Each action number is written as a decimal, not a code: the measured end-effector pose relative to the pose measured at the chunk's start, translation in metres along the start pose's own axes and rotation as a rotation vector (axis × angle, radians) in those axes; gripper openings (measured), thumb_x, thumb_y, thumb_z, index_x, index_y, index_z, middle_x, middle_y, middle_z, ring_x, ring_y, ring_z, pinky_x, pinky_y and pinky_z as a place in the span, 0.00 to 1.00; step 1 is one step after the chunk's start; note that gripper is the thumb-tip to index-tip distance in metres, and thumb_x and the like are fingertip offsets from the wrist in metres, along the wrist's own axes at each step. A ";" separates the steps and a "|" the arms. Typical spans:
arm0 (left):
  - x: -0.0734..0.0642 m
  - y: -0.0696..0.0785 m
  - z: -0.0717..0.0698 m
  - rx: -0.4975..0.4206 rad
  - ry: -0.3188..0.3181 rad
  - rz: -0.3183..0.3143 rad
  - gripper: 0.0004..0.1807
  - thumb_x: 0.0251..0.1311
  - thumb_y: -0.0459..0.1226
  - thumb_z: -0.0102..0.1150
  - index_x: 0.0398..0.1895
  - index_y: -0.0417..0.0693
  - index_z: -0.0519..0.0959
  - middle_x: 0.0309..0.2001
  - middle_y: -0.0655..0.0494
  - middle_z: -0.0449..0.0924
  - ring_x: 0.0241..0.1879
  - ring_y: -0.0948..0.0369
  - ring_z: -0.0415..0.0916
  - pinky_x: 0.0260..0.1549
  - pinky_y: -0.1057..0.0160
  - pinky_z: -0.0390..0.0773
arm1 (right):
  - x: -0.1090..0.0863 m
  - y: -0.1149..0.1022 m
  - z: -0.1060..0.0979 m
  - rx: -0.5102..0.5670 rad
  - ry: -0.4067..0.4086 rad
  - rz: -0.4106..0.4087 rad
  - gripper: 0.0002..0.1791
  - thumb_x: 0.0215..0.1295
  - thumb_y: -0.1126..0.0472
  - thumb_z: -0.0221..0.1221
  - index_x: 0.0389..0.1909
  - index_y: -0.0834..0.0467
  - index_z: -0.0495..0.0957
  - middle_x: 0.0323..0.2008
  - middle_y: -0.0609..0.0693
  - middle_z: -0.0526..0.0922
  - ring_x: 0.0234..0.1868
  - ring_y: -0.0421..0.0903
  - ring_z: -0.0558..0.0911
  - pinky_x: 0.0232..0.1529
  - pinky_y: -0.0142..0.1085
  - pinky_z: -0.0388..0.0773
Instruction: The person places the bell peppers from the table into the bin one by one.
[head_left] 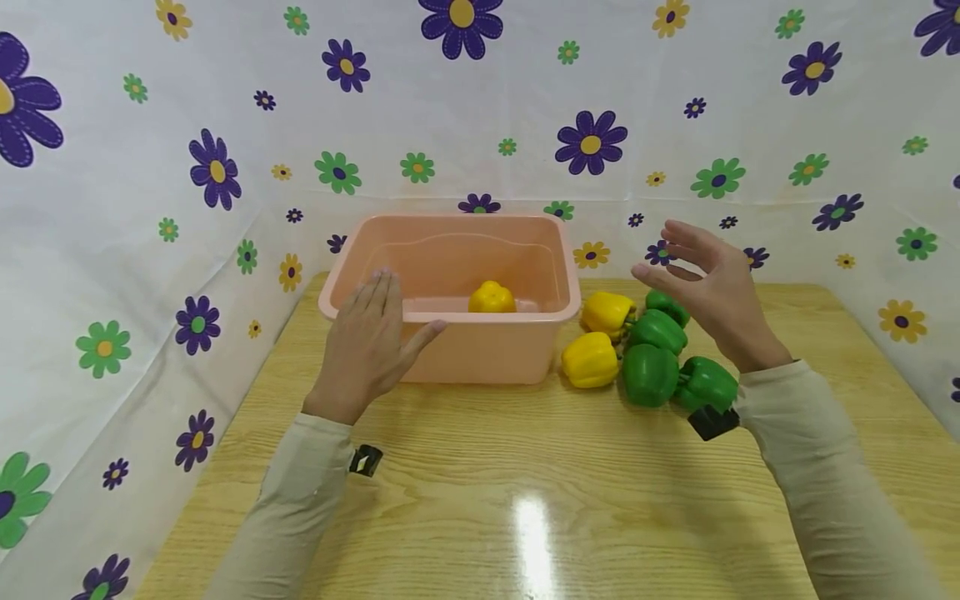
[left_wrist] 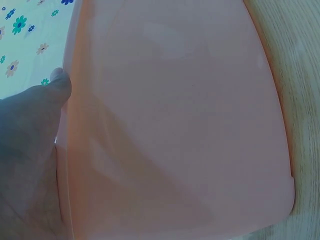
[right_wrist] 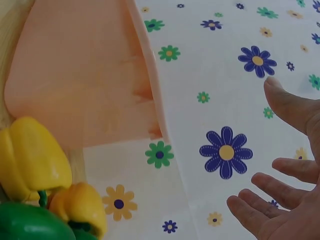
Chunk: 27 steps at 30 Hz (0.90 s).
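Note:
My left hand (head_left: 365, 350) lies with straight fingers over the front left of a pink plastic bin (head_left: 480, 350), its thumb stretched along the front rim. In the left wrist view the thumb (left_wrist: 61, 84) is right at the rim, beside the bin's smooth wall (left_wrist: 180, 100). One yellow bell pepper (head_left: 492, 297) sits inside the bin. My right hand (head_left: 712, 287) is raised in the air right of the bin, fingers spread and nothing in them. Below it are two yellow bell peppers (head_left: 590, 360) and several green bell peppers (head_left: 650, 375), grouped on the table.
The wooden table (head_left: 465, 483) carries the bin near its back edge, with the peppers beside the bin's right end. White cloth (head_left: 480, 108) printed with flowers hangs behind and along both sides. Small black devices (head_left: 712, 422) are worn at both wrists.

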<state>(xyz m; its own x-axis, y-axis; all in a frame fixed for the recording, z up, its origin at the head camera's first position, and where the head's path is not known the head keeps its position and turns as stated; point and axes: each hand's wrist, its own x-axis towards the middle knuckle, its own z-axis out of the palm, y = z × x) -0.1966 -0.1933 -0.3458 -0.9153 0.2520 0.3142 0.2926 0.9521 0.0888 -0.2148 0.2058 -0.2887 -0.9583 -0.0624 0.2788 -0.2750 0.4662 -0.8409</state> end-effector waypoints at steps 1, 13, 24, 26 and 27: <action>0.000 0.000 0.000 -0.001 0.000 0.000 0.54 0.71 0.67 0.43 0.76 0.25 0.53 0.76 0.32 0.52 0.77 0.41 0.49 0.76 0.47 0.49 | -0.001 0.002 -0.002 -0.010 0.001 0.003 0.43 0.64 0.48 0.70 0.76 0.55 0.63 0.73 0.53 0.67 0.71 0.55 0.69 0.69 0.50 0.70; -0.001 -0.002 0.003 0.002 0.019 0.006 0.54 0.70 0.66 0.45 0.75 0.24 0.55 0.76 0.31 0.54 0.76 0.40 0.51 0.76 0.46 0.50 | -0.007 0.021 -0.023 -0.082 -0.056 0.040 0.46 0.64 0.50 0.70 0.77 0.59 0.60 0.76 0.57 0.62 0.73 0.60 0.65 0.69 0.57 0.67; 0.001 -0.001 0.002 -0.001 -0.002 -0.001 0.54 0.71 0.66 0.43 0.75 0.25 0.53 0.76 0.31 0.53 0.77 0.41 0.49 0.76 0.46 0.49 | -0.014 0.037 -0.037 -0.111 -0.072 0.103 0.48 0.64 0.50 0.70 0.79 0.59 0.56 0.77 0.58 0.60 0.73 0.61 0.64 0.68 0.58 0.68; 0.001 0.000 0.001 0.000 -0.004 -0.002 0.54 0.71 0.66 0.43 0.75 0.25 0.53 0.76 0.31 0.53 0.77 0.41 0.49 0.76 0.46 0.49 | -0.015 0.039 -0.038 -0.121 -0.077 0.110 0.48 0.65 0.50 0.69 0.79 0.60 0.56 0.76 0.60 0.59 0.73 0.62 0.64 0.67 0.58 0.68; 0.001 0.000 0.001 0.000 -0.003 -0.001 0.54 0.71 0.66 0.44 0.75 0.25 0.53 0.76 0.31 0.53 0.77 0.41 0.49 0.76 0.46 0.49 | -0.016 0.040 -0.039 -0.125 -0.080 0.113 0.48 0.65 0.50 0.69 0.79 0.61 0.56 0.76 0.60 0.59 0.73 0.63 0.64 0.67 0.59 0.68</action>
<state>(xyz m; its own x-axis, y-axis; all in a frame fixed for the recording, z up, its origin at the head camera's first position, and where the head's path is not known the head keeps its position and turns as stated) -0.1975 -0.1930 -0.3466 -0.9164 0.2516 0.3112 0.2917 0.9524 0.0890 -0.2076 0.2601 -0.3090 -0.9871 -0.0708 0.1438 -0.1580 0.5803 -0.7989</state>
